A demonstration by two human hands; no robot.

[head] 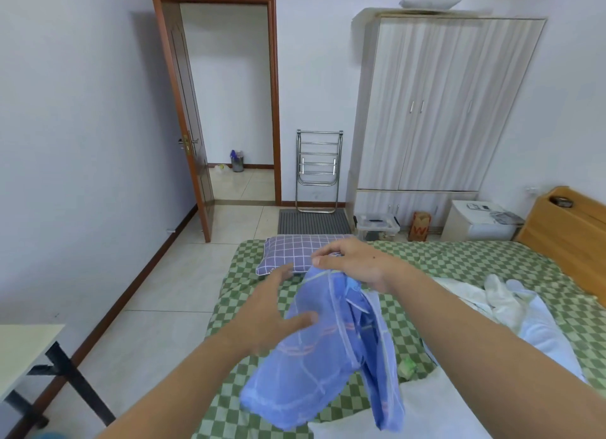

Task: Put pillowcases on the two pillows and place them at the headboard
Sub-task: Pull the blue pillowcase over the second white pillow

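Note:
A blue pillowcase (pixel 324 353) with pink and pale lines hangs bunched above the bed, partly filled and sagging toward me. My right hand (pixel 355 263) pinches its upper edge between thumb and fingers. My left hand (pixel 278 311) is spread with fingers apart, its palm against the left side of the blue cloth. Behind both hands a pillow in a purple checked case (pixel 295 253) lies flat near the far left corner of the bed. The wooden headboard (pixel 570 232) stands at the right end of the bed.
The bed carries a green-and-white checked cover (pixel 459 258). Crumpled white bedding (pixel 511 304) lies to the right. A wardrobe (pixel 439 111), bedside cabinet (pixel 475 222), plastic box (pixel 377 227) and folded metal rack (pixel 318 173) line the far wall. An open door (pixel 187 120) is left; a table corner (pixel 26 350) sits low left.

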